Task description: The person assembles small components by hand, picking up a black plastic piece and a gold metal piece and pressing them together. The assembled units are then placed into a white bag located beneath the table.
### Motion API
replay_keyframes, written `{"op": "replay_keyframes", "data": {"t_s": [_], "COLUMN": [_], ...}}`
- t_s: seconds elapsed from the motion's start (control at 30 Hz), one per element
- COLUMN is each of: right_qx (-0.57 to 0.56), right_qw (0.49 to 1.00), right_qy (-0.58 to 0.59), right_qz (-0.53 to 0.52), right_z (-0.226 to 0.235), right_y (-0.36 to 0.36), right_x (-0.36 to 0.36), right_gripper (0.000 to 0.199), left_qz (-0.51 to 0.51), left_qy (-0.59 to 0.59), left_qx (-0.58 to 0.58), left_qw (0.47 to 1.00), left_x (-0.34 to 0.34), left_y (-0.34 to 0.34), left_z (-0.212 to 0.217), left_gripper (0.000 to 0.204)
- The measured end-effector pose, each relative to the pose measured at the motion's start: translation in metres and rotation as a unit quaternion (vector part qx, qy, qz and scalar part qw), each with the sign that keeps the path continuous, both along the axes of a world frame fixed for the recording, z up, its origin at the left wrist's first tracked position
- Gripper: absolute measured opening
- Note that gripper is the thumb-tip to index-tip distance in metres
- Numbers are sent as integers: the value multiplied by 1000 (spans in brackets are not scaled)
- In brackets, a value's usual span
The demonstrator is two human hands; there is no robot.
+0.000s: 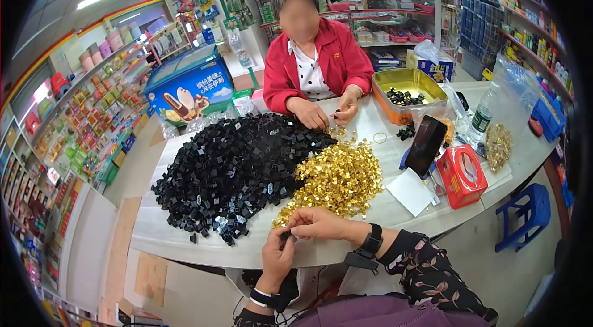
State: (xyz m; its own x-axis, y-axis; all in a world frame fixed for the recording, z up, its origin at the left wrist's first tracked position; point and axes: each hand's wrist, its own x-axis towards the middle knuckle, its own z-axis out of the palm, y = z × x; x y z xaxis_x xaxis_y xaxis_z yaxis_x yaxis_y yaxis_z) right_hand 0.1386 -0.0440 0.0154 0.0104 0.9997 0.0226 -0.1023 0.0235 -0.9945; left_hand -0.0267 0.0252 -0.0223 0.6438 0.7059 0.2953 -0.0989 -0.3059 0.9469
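My left hand (278,256) is closed at the table's near edge, pinching a small black plastic piece (285,237). Against it, the fingertips of my right hand (318,225) are pressed together; what they grip is too small to make out. Just beyond my hands lies a heap of small gold metal clips (343,175). A much larger pile of small black plastic pieces (235,163) spreads to its left, touching the gold heap.
Across the table, a person in a red jacket (349,58) handles a small black piece. At the right are an orange-rimmed tin (386,104) with black pieces, a phone (425,146), a red tissue box (462,178), a bottle (482,117) and a blue stool (524,216).
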Motion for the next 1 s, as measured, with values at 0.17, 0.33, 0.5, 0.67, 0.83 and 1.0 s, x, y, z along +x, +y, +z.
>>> {"op": "replay_keyframes", "data": {"t_s": [0.17, 0.33, 0.5, 0.67, 0.83, 1.0], "right_qx": [-41, -88, -128, -42, 89, 114], "right_qw": [995, 993, 987, 971, 844, 820], "right_qy": [-89, -72, -67, -233, -521, -550], "right_qz": [0, 40, 65, -17, -91, -110], "right_z": [10, 2, 9, 10, 5, -2], "right_y": [0, 1, 3, 9, 4, 1], "right_x": [3, 9, 5, 1, -3, -3], "right_gripper": [22, 27, 29, 27, 21, 19], "left_qz": [-7, 2, -21, -6, 14, 9], "left_qy": [33, 54, -11, -111, -94, -31], "left_qx": [22, 168, 123, -184, -220, -159], "left_qw": [999, 984, 992, 977, 971, 987], "left_x": [-3, -3, -3, 3, 1, 0], "left_y": [1, 4, -2, 9, 15, 9], "left_z": [4, 0, 4, 16, 6, 11], "left_gripper": [19, 19, 22, 23, 23, 20]}}
